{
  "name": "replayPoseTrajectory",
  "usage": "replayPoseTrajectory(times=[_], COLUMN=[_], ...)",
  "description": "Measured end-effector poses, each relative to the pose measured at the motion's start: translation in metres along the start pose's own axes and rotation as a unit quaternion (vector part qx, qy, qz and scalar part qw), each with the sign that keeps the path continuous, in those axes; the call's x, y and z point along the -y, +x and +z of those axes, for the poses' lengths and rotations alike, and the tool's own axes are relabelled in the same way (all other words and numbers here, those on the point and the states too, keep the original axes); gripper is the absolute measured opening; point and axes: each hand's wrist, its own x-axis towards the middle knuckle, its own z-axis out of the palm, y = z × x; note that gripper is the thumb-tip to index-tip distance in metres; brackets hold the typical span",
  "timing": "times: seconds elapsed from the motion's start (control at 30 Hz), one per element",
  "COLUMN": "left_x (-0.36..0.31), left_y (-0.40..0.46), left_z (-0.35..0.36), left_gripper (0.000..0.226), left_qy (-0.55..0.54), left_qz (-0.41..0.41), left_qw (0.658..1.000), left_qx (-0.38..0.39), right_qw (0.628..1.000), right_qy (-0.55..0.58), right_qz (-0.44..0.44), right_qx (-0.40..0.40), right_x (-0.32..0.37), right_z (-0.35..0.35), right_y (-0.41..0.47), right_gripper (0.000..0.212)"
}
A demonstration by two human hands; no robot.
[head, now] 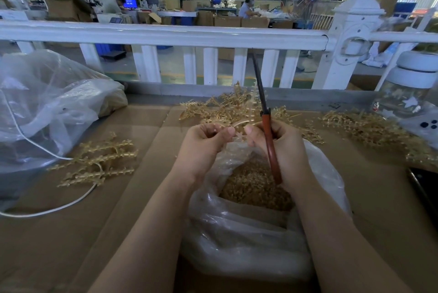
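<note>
My left hand and my right hand meet over an open clear plastic bag partly filled with small golden plastic pieces. Both pinch a thin golden plastic sprig between thumb and fingers. My right hand also grips red-handled scissors, whose dark blades point up and away, closed as far as I can tell. Behind my hands lies a heap of golden plastic branches.
The work surface is brown cardboard. More golden branches lie at left and right. A big clear bag and a white cable sit at left. A jar with white lid stands at right. A white railing runs behind.
</note>
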Motion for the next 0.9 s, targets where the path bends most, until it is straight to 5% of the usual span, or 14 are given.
replayPoseTrajectory(times=[0.17,0.4,0.9], left_x=[0.000,-0.004,-0.010], left_y=[0.005,0.003,0.001], left_z=[-0.010,-0.013,-0.019], left_gripper=[0.026,0.024,0.026], left_qy=[0.050,0.039,-0.059], left_qz=[0.036,0.038,0.006], left_qw=[0.993,0.995,0.998], left_qx=[-0.100,-0.089,-0.025], right_qw=[0.990,0.941,0.916], right_qy=[-0.128,-0.314,-0.376], right_qz=[-0.059,-0.099,-0.135], right_qx=[0.000,0.076,0.041], right_x=[-0.006,-0.012,-0.011], right_z=[-0.005,-0.005,-0.005], right_y=[0.002,0.000,-0.002], right_gripper=[0.044,0.056,0.057])
